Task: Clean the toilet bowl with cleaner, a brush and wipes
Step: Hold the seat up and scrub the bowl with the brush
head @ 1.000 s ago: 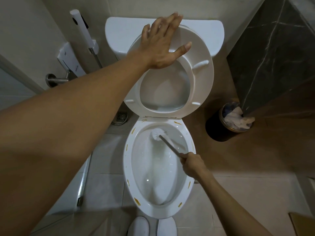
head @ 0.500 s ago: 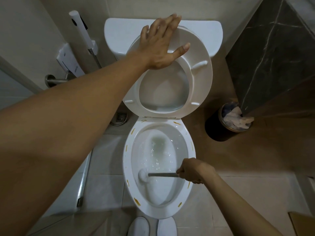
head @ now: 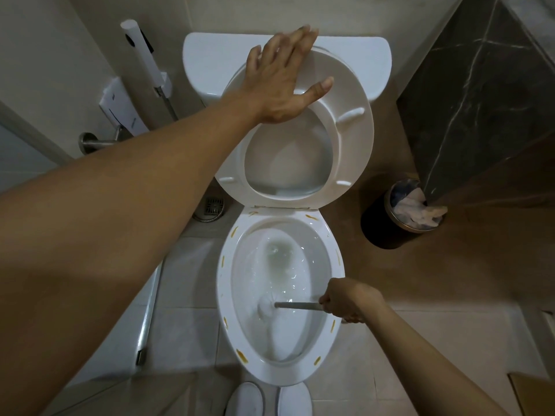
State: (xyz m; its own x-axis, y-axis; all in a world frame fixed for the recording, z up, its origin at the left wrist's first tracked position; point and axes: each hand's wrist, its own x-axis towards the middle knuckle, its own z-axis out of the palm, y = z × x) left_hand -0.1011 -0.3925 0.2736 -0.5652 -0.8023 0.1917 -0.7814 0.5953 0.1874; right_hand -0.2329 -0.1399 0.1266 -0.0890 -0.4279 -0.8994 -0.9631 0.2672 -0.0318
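The toilet bowl point(head: 280, 298), white with yellow marks spaced along its rim, stood open below the raised seat point(head: 339, 136), which the left hand point(head: 282, 82) pressed back with straight, spread fingers. The right hand point(head: 348, 301) gripped the brush point(head: 288, 305), its head low against the front wall; scrubbing here would best proceed by firm, overlapping strokes kept under the rim.

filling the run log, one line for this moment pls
step: scrubbing bowl | right hand: grips brush | left hand: flat on raised seat
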